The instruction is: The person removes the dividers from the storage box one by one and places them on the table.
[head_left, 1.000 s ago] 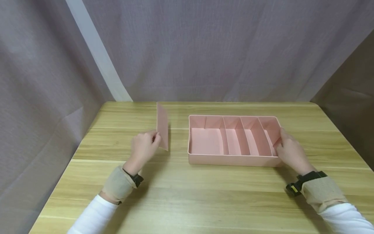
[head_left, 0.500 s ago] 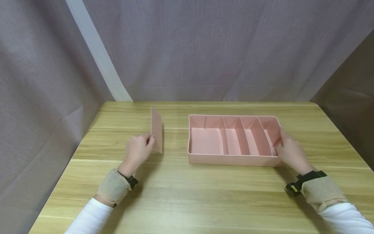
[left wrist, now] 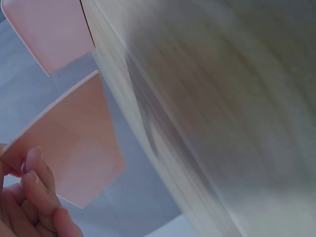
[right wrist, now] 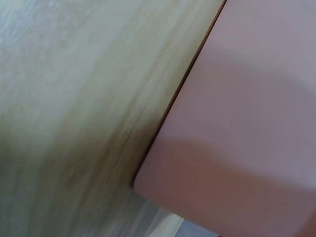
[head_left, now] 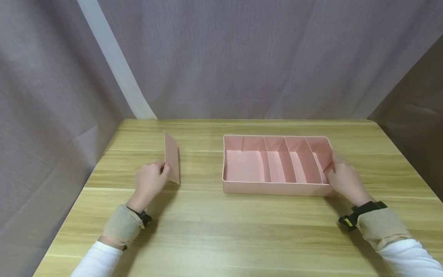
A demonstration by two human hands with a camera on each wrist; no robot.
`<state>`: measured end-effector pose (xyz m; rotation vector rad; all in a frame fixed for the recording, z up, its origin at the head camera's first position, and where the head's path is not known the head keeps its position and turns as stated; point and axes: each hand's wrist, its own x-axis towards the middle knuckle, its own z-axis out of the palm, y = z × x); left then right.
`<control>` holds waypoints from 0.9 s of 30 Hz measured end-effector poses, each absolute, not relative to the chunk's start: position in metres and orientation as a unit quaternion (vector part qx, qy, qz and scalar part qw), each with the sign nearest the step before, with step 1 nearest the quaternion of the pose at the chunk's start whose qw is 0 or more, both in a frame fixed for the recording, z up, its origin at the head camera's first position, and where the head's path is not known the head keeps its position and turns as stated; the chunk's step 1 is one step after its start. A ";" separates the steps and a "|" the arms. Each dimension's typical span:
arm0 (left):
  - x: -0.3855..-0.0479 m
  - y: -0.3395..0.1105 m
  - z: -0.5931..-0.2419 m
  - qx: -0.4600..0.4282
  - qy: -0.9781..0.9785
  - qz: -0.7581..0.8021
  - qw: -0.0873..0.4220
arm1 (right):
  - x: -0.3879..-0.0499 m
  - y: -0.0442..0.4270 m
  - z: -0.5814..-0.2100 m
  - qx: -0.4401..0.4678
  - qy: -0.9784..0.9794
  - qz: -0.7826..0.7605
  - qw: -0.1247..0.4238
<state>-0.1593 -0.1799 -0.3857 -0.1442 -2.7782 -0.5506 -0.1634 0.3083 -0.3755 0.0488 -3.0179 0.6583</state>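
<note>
My left hand [head_left: 151, 179] pinches a thin pink divider panel [head_left: 172, 157] by its near edge. The panel stands upright, left of the pink box; in the left wrist view the panel [left wrist: 84, 143] rises above the curled fingers [left wrist: 37, 195]. At the right end of the pink box [head_left: 273, 188], my right hand [head_left: 346, 181] grips the short wall, thumb and fingers on either side. The box rests on the table with several upright dividers in its right part and a wider compartment at the left. Its outer wall [right wrist: 237, 123] fills much of the right wrist view.
Beneath everything is a wood-grain table [head_left: 221, 231]. A grey curtain [head_left: 242, 57] hangs behind its far edge and down the left side. A pale strip [head_left: 117, 57] runs down the curtain at the left.
My left hand has moved left and slightly nearer, carrying the divider panel farther from the box. The right hand and the box have stayed in place.
</note>
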 end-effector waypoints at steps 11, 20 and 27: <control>-0.157 -0.193 -0.387 -0.033 -0.971 -0.185 0.147 | -0.162 0.308 -0.375 0.023 -0.977 0.207 0.039; -0.155 -0.200 -0.390 -0.019 -0.971 -0.190 0.141 | -0.164 0.308 -0.376 0.018 -0.978 0.205 0.036; -0.154 -0.209 -0.392 0.001 -0.973 -0.191 0.129 | -0.164 0.309 -0.377 0.017 -0.978 0.204 0.038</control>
